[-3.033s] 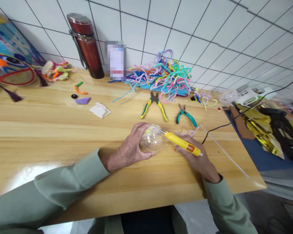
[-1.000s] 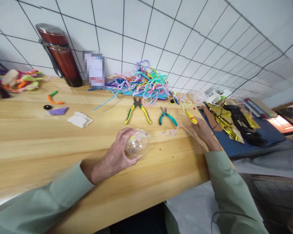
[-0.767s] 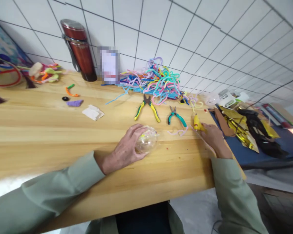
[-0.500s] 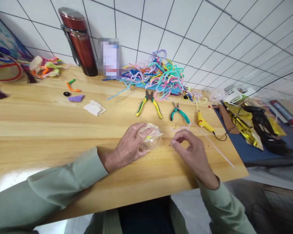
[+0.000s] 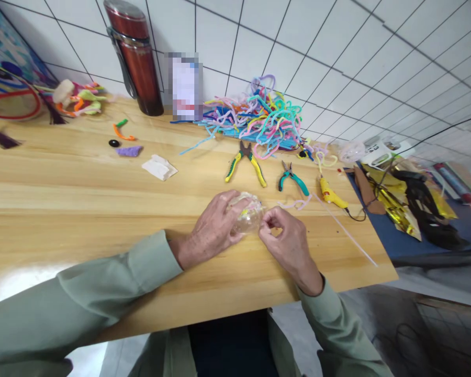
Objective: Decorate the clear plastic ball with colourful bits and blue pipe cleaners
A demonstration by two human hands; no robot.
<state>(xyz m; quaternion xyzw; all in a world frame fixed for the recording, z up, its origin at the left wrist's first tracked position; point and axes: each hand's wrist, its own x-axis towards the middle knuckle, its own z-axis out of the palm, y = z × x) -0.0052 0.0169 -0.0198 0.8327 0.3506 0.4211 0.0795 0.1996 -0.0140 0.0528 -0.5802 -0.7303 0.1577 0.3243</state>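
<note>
Clear ball (image 5: 250, 215) sits on the desk (image 5: 82, 193) at centre frame, with coloured bits inside. Left hand (image 5: 214, 229) cups it from the left, fingers curled over the top and closed on it. Right hand (image 5: 289, 242) meets the ball's right side, thumb and forefinger pinched together at the wall; whether they nip anything is too small to tell. Judgement: the ball looks prone to roll, so the cupping grip wants to be firm and low, and the pinch light and squarely on its spot. Yellow glue gun (image 5: 330, 194) lies apart, right of centre. Above centre are 2 tools, yellow-handled pliers (image 5: 245, 165) and teal pliers (image 5: 293, 179).
</note>
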